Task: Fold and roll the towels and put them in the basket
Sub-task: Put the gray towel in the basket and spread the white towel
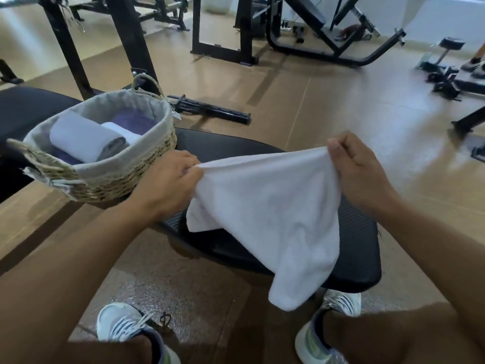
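Note:
A white towel (273,214) hangs spread between my two hands above a black padded bench (359,248). My left hand (168,179) pinches its left top corner and my right hand (359,169) pinches the right top corner. The towel's lower end droops past the bench's front edge. To the left on the bench stands a woven basket (118,185) with a grey cloth lining. Inside it lie a rolled white towel (84,139), a second white roll behind it, and purple towels (131,122).
Black gym machine frames (223,30) stand across the tan floor behind the bench. A black bar part (210,109) lies on the floor behind the basket. Dumbbells (446,72) sit at the far right. My two sneakered feet (123,324) are below the bench.

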### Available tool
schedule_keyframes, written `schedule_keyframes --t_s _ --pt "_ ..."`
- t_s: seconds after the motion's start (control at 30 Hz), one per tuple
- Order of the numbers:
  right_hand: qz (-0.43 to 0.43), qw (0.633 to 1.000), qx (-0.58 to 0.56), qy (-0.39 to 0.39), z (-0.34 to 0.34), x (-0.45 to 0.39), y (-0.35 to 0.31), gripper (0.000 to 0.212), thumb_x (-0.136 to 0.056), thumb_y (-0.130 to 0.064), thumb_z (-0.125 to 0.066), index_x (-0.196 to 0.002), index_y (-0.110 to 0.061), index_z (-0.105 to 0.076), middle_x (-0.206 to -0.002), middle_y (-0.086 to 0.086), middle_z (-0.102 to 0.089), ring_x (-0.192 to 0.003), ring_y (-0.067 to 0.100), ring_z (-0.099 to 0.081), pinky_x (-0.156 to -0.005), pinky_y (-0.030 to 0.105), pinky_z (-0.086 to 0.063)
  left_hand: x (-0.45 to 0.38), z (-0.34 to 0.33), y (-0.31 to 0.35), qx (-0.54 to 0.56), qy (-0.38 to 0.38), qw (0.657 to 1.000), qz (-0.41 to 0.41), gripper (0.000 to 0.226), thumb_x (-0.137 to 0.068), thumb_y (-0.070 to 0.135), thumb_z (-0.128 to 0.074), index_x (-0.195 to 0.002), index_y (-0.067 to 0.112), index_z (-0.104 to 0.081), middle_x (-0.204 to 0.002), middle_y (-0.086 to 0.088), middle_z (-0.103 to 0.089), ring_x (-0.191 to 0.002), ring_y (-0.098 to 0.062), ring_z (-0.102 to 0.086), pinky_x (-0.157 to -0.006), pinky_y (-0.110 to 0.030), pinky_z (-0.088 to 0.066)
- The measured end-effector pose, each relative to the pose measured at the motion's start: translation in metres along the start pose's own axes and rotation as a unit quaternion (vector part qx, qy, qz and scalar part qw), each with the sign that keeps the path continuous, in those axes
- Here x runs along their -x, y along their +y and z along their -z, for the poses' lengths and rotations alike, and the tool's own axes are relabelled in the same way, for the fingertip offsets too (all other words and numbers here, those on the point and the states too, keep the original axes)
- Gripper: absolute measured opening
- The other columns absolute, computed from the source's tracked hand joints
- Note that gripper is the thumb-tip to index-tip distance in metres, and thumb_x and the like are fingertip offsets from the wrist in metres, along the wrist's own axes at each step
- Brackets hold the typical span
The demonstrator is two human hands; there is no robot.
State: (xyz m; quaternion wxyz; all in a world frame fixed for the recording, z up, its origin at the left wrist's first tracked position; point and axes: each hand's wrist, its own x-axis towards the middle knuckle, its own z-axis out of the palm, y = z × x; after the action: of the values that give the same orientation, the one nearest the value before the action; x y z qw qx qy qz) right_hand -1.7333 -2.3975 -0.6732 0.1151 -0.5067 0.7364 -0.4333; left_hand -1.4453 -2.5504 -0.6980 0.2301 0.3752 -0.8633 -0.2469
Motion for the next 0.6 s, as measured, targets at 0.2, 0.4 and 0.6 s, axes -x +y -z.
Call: schedule_keyframes --t_s 0.2,0.4,0.6 --pt "-0.059 0.948 -0.062 -0.307 0.017 0.002 0.004 0.053 -0.090 -0.061 -0.055 -0.080 -0.009 -0.059 -0.071 0.000 -0.060 -0.064 0.013 -0.057 -0.061 0.023 -0.046 0.005 0.019 0.008 0.065 -0.003 0.993 0.101 0.057 -0.102 0.033 -0.054 -0.052 0.016 -0.035 -0.045 0.005 -0.029 -0.041 -0.010 -0.025 -0.043 -0.023 -0.022" --pt "-0.184 0.869 -0.074 -0.453 0.030 -0.002 0.035 0.037 -0.080 -0.039 -0.083 -0.080 -0.009 -0.062 -0.078 0.007 -0.066 -0.069 0.015 -0.064 -0.058 0.024 -0.051 0.006 0.021 -0.013 -0.063 -0.145 0.982 0.102 0.063 -0.081 0.070 -0.063 -0.049 0.017 -0.051 -0.045 0.000 -0.039 -0.043 -0.012 -0.036 -0.052 -0.031 -0.031" --pt "-0.158 0.982 0.102 -0.016 0.008 -0.024 0.060 0.045 -0.088 -0.050 -0.071 -0.069 -0.015 -0.050 -0.063 0.000 -0.053 -0.059 0.020 -0.050 -0.054 0.031 -0.034 0.010 0.031 -0.023 -0.076 -0.276 0.950 0.121 0.025 -0.076 0.054 -0.081 -0.082 0.030 -0.081 -0.078 0.003 -0.076 -0.071 -0.015 -0.068 -0.069 -0.036 -0.054"
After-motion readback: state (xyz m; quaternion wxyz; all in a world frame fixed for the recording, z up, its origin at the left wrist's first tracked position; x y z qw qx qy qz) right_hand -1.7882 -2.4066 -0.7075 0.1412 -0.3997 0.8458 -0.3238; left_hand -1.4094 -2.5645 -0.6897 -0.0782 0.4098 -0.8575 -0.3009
